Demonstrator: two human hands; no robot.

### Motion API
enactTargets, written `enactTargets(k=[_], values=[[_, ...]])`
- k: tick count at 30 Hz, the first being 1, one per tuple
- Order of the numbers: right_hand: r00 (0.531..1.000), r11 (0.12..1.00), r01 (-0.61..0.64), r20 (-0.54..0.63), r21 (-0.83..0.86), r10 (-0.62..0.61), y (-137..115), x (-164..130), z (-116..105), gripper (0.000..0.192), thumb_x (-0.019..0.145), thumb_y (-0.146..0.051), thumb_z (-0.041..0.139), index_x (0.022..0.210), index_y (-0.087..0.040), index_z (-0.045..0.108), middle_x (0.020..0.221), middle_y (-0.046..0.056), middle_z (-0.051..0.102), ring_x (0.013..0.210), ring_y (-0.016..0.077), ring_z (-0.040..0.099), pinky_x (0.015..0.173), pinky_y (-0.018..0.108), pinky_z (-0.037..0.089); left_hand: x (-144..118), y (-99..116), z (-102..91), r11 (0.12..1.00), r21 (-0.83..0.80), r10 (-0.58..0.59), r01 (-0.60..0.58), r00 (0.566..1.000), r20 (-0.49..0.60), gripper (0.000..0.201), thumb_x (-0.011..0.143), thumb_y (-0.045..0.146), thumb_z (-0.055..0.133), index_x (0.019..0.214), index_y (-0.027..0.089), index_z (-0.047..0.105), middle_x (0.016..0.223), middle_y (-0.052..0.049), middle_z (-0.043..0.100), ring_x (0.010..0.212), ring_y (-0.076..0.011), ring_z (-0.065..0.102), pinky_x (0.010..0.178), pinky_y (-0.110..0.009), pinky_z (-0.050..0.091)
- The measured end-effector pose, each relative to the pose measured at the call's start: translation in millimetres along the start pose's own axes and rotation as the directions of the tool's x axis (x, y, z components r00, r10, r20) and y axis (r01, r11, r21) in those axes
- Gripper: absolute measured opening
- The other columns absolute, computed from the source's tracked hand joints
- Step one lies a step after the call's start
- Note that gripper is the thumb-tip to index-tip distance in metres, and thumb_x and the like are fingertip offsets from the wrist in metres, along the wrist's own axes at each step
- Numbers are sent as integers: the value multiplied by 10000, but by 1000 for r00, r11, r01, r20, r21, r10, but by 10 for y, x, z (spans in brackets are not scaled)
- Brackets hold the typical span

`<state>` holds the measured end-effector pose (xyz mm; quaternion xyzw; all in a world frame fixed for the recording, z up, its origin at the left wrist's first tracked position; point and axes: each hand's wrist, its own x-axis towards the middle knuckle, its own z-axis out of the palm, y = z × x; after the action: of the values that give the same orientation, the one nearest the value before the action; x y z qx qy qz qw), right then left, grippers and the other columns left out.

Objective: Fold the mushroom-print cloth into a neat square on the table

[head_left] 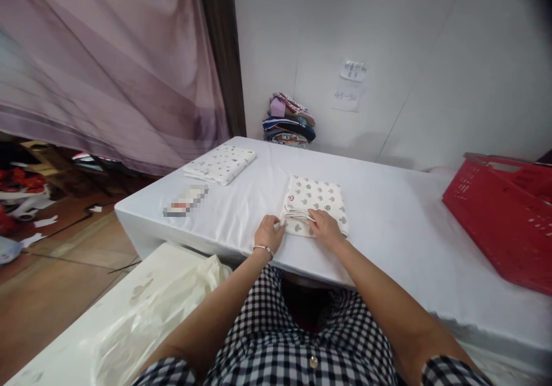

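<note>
Folding looks close to finished on the patterned cloth (pixel 316 202), which lies as a compact rectangle near the front edge of the white-covered desk (pixel 388 219), directly ahead of the person. The left hand (pixel 269 232) rests at the cloth's near-left corner with fingers curled, seeming to pinch the stacked edges; the right hand (pixel 324 228) lies flat on the near edge, fingers pressed together over the layers. Judging by how things lie, what remains is squaring or smoothing this last fold. A second folded cloth (pixel 221 163), white with small dark marks, already sits finished toward the far-left corner of the desk, well apart from the hands. A stack of folded garments (pixel 288 120) stands against the wall at the back, and a red basket (pixel 500 213) sits on the right. Two paper notes (pixel 350 84) are stuck to the wall; the lower one appears to read "45-50", the upper is too small to read. A small item near the left edge is blurred out.
</note>
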<state>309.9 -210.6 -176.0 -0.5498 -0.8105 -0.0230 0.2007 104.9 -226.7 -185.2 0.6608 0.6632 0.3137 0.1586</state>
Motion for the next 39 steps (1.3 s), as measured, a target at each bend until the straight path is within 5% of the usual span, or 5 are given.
enactTargets(k=[5,9,12,14,39], values=[[999,999,25,-35,23,-24,-7,-8,0,284,897,-224,415,1147,-190,544,946,67,612,882,191,520,730,276,373,-53,126,72,938,-330,-59,108,986,155,131,792,226,566,911,185,599,808,-17,655,642,-126,609,623,-251,468],[994,996,91,-53,0,-91,-49,-42,-15,292,906,-219,412,1169,-175,532,937,69,597,879,191,513,743,283,380,-2,223,83,477,-702,-245,528,847,472,269,764,215,614,1015,135,558,918,-86,678,624,-131,641,551,-234,485],[988,986,152,-11,-65,-153,-79,-83,7,290,901,-214,427,1169,-181,535,944,74,580,871,197,498,747,298,376,54,222,52,141,-779,-186,611,789,585,179,769,204,609,912,100,585,931,-136,678,786,-175,670,719,-271,526],[987,984,157,-5,-88,-158,-93,-103,25,291,902,-218,431,1172,-184,533,954,78,571,877,200,489,753,304,370,76,204,36,67,-797,-165,601,794,585,147,785,170,572,902,83,592,888,-142,683,800,-183,671,788,-293,525],[985,984,170,2,-60,-170,-454,92,115,187,906,-219,454,961,-203,631,853,44,538,811,170,465,718,283,342,343,191,62,726,-454,-383,516,852,356,320,765,420,608,925,170,489,615,-40,653,435,-173,602,434,-263,484]])
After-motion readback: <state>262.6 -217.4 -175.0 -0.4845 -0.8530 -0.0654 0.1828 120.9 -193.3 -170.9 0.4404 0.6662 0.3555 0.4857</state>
